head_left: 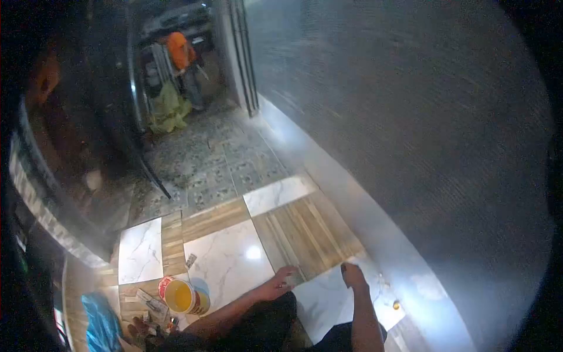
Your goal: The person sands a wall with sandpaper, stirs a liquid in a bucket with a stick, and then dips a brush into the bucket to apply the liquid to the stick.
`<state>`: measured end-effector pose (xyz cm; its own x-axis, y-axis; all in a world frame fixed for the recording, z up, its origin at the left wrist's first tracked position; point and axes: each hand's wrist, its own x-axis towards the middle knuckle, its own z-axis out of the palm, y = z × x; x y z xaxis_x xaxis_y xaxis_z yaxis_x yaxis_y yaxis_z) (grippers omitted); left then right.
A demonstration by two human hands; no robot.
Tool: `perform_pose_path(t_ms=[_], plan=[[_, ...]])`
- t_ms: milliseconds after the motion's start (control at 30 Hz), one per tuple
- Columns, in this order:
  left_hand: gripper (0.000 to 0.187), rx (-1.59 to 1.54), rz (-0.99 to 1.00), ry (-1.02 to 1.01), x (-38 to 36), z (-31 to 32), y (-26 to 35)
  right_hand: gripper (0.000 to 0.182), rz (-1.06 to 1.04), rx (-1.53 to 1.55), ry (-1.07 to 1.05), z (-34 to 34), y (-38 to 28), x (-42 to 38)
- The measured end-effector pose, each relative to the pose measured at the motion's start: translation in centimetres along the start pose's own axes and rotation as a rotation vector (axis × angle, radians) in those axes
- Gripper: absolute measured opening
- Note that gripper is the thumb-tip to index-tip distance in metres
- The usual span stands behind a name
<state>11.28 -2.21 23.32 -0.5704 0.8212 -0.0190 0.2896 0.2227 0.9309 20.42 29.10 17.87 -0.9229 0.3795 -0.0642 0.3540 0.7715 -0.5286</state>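
The white, grey-veined square floor tiles [220, 267] look like polished marble, smooth and glossy enough to mirror a bright light, while the brown striped floor tiles [308, 232] have a wood-grain face with a duller sheen. The round, pale bucket [202, 303] seems smooth plastic, the crumpled blue bag [99, 320] thin, shiny plastic film; the broad grey wall [410, 117] appears matt and finely ridged.

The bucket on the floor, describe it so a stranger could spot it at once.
On the tiled floor, find the blue plastic bag at lower left. Right of it stands the bucket, set apart by its round open top and yellow inside.
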Motion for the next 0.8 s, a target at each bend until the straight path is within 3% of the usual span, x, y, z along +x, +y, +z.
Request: perform_pose_path(t_ms=[33,200,233,267,300,333,367,400,433,500,533,567,600,667,700,767,800], plan=[[0.060,-0.009,-0.021,-0.055,-0.5,-0.8,1.4,0.015,0.041,-0.001,-0.162,-0.6,-1.1,0.6],[0.072,0.061,-0.011,0.134,2.0,-3.6,5.2,0.022,-0.306,0.068,-0.106,3.7,-5.4,3.2],[0.072,0.059,-0.019,0.142,2.3,-3.7,5.0,0.028,-0.332,0.075,-0.231,5.8,-6.6,4.5],[0.075,0.254,0.117,0.214,2.8,-3.9,4.5,0.034,-0.353,0.082,-0.357,8.1,-7.8,5.8],[0.078,0.438,0.242,0.278,2.6,-4.0,4.0,0.034,-0.294,0.187,-0.553,5.3,-12.7,4.8],[0.085,0.500,0.044,0.218,2.1,-4.7,3.0,0.035,-0.220,0.290,-0.756,2.4,-17.7,3.3],[0.087,0.847,0.126,0.142,1.0,-6.0,2.1,0.030,-0.255,0.500,-0.845,5.4,-18.4,3.9],[0.089,0.699,0.054,0.228,-0.4,-6.8,3.2,0.025,-0.291,0.710,-0.928,8.4,-18.7,4.8],[0.091,0.605,-0.001,0.299,-2.3,-7.7,2.8,0.025,-0.293,0.696,-0.947,10.2,-19.5,4.8],[0.094,0.453,-0.087,0.425,-6.7,-8.9,0.5,0.025,-0.625,0.724,-0.714,12.2,-22.1,5.5],[0.097,0.431,-0.071,0.469,-9.4,-8.6,-1.3,0.024,-0.530,0.652,-0.782,12.7,-22.9,5.5],[0.100,0.414,-0.047,0.497,-11.2,-9.1,-2.7,0.026,-0.666,0.559,-0.769,9.6,-25.1,4.4],[0.100,0.419,-0.043,0.477,-12.4,-9.9,-2.6,0.028,-0.730,0.567,-0.786,11.0,-25.4,5.0],[0.102,0.340,-0.362,0.485,-15.8,-8.3,-1.6,0.029,-0.845,0.550,-0.754,13.8,-25.5,4.6],[0.094,0.142,-0.358,0.514,-16.6,-8.2,0.6,0.028,-0.882,0.535,-0.710,14.9,-26.1,3.6],[0.079,-0.079,-0.362,0.574,-17.9,-7.6,1.1,0.025,-0.785,0.675,-0.977,11.9,-29.2,2.4],[0.079,-0.095,-0.362,0.531,-19.0,-7.1,0.1,0.024,-0.779,0.674,-0.993,13.4,-29.4,2.1]])
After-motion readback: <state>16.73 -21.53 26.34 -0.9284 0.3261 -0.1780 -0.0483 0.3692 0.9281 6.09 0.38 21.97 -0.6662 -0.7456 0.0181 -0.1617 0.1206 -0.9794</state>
